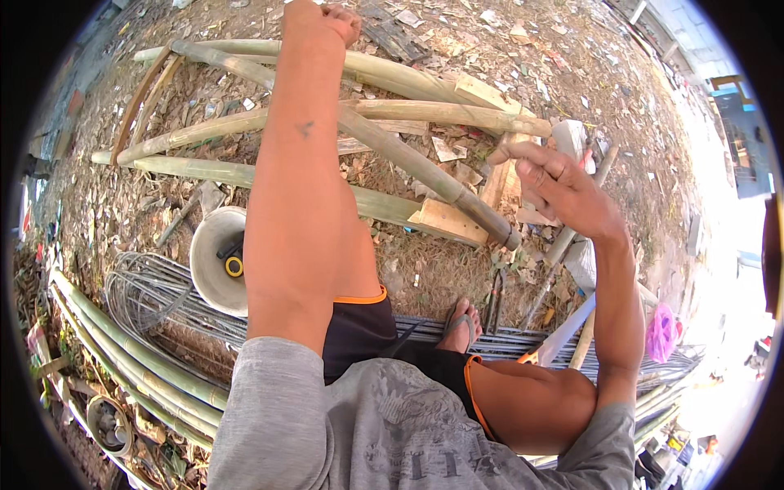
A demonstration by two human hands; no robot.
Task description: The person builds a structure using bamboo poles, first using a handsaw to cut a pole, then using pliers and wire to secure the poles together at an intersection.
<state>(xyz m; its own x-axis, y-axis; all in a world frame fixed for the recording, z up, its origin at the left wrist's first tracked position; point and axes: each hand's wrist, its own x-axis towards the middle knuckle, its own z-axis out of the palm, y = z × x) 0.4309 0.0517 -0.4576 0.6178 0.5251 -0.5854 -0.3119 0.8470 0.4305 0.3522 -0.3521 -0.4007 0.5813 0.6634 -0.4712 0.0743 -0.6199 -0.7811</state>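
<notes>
My left hand (pixel 339 23) is closed at the top edge, beyond the far bamboo poles. It is partly cut off, so I cannot make out anything inside it. My right hand (pixel 563 184) hovers over the right end of a bamboo frame, its fingers loosely bent and apart, with nothing visible in them. Below them, a diagonal bamboo pole (pixel 425 171) crosses the frame's other poles (pixel 445 112). A wooden board (pixel 449 220) lies near that pole's lower end. Another wood piece (pixel 502 180) is beside my right fingers.
A bucket (pixel 206 282) with a yellow and black item stands left of my arm. A hammer (pixel 196 208), pincers (pixel 493 300) and a handsaw (pixel 563 333) lie around. Wire coils (pixel 139 290), green bamboo poles (pixel 139 355) and a pink bag (pixel 660 333) surround me.
</notes>
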